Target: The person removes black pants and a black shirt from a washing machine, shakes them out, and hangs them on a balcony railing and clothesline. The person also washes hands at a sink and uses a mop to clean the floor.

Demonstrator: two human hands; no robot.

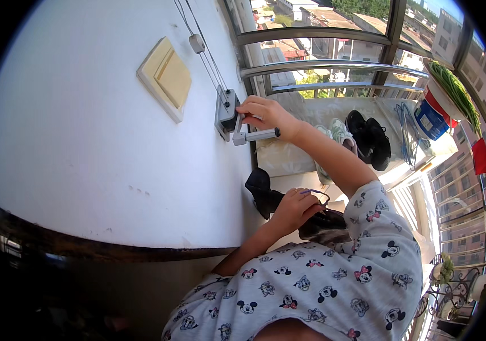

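A hand-crank winder [227, 111] of a lifting clothes rack is mounted on the white wall, with thin steel cables [211, 64] running up from it. My right hand [268, 113] pinches the metal crank arm [238, 125] close to the winder box. The crank's grey grip [262, 134] sticks out below my fingers, which are not around it. Lower down, my left hand [296, 209] holds a thin, looped purple-and-dark item [317, 192]; its exact kind is unclear. Beneath this hand lie a black boot-like item [264, 192] and a dark, shiny item [326, 226], partly hidden by my hand and shirt.
A cream wall switch [166, 79] is left of the winder. Pale green sneakers [341, 134], black shoes [368, 138] and a coiled blue cord [407, 132] lie on a covered ledge by the windows. A bucket [432, 113] there carries long green stalks [454, 89]. A metal rail [332, 65] crosses the window.
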